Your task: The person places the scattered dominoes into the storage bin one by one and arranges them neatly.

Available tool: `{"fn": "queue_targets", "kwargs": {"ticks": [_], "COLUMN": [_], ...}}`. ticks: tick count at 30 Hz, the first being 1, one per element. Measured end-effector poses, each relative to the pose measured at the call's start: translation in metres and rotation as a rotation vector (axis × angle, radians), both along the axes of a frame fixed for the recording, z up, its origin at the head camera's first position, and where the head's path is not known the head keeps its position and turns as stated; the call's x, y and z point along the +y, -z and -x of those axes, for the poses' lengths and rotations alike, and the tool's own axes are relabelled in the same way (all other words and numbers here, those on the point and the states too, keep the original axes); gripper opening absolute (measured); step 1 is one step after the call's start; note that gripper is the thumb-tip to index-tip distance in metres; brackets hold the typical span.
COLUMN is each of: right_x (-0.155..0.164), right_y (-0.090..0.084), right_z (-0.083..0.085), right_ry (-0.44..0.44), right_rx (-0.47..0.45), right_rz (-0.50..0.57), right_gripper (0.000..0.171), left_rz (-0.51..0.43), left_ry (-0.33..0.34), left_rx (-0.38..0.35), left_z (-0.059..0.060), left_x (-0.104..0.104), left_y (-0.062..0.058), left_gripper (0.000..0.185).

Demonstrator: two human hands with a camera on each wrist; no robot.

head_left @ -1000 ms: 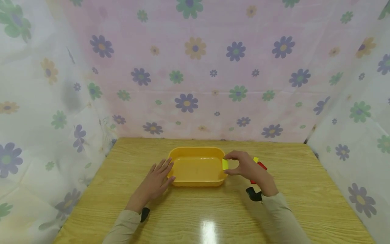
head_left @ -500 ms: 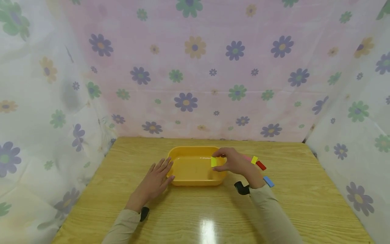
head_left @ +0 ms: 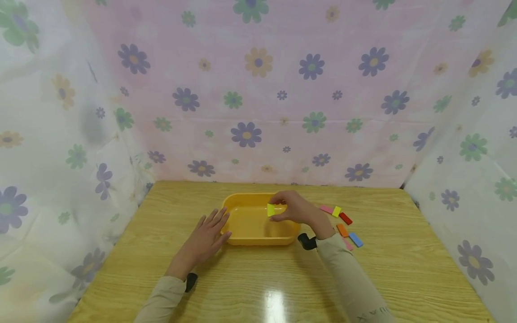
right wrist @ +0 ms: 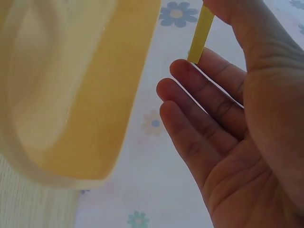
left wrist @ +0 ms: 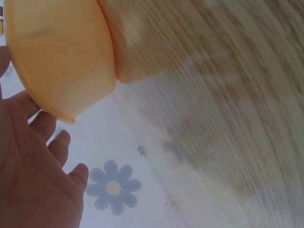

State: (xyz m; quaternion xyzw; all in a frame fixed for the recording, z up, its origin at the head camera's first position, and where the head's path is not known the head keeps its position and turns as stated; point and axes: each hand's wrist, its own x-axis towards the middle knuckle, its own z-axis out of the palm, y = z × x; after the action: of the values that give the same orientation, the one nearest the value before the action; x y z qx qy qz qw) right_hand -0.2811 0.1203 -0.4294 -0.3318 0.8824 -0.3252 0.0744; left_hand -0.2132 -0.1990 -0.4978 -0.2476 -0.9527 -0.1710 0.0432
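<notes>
A yellow-orange rectangular basin (head_left: pixel 258 242) stands on the table. My right hand (head_left: pixel 296 208) is over its right half, pinching a small flat yellow block (head_left: pixel 271 210) between thumb and fingers. In the right wrist view the same yellow block (right wrist: pixel 201 35) stands on end between thumb and fingertips, the other fingers loosely bent below it. My left hand (head_left: pixel 206 240) rests on the basin's left rim with fingers spread. The left wrist view has the fingers of the left hand (left wrist: pixel 38 156) at the rim of the basin (left wrist: pixel 66 57), its palm facing the camera.
Right of the basin lie several flat blocks: a pink one (head_left: pixel 326 209), a yellow one (head_left: pixel 336 211), a red one (head_left: pixel 345 218), an orange one (head_left: pixel 342 230) and a blue one (head_left: pixel 356 239). Another pink block (head_left: pixel 348 244) is partly behind the right sleeve. Flowered cloth (head_left: pixel 258 107) encloses the wooden table (head_left: pixel 226 287).
My right hand has carried the yellow block leftward from the basin's right rim to over its inside. More loose blocks have come into sight behind the arm. The left hand stays put.
</notes>
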Motion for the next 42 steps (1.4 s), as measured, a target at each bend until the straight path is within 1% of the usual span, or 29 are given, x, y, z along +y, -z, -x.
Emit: {"fn": "queue_targets", "kwargs": {"ticks": [8,11,14,21,25,32,42], "right_x": [-0.017,-0.023,-0.030,-0.051,-0.062,-0.078,-0.095], "right_y": [-0.001,-0.002,-0.001,0.004,0.007,0.013,0.023], "right_z": [0.012,0.017,0.022,0.032,0.038,0.046,0.053], "right_ry": [-0.027,-0.049,-0.064,-0.055,-0.073,-0.071,-0.074], "right_rx": [-0.066,-0.059,-0.037,-0.016,0.002,-0.032,-0.071], "right_rz": [0.006,0.001,-0.028,-0.111,-0.148,-0.223,-0.292], "right_gripper": [0.046,0.047,0.047,0.042,0.041,0.042,0.036], "left_rz": [-0.009,-0.008,-0.006,-0.003,0.011,0.016,0.023], "left_ry": [0.002,0.005,0.006,0.004,0.003,0.003,0.003], "left_rx": [-0.007,-0.008,-0.009,-0.015,-0.016,-0.024,-0.030], "left_z": [0.000,0.001,0.002,0.003,0.003,0.003,0.002], "left_x": [-0.001,-0.001,-0.001,-0.002,-0.002,-0.002,-0.002], "left_y": [0.001,0.002,0.003,0.004,0.004,0.003,0.001], "left_gripper": [0.065,0.064,0.064,0.064,0.064,0.065,0.065]}}
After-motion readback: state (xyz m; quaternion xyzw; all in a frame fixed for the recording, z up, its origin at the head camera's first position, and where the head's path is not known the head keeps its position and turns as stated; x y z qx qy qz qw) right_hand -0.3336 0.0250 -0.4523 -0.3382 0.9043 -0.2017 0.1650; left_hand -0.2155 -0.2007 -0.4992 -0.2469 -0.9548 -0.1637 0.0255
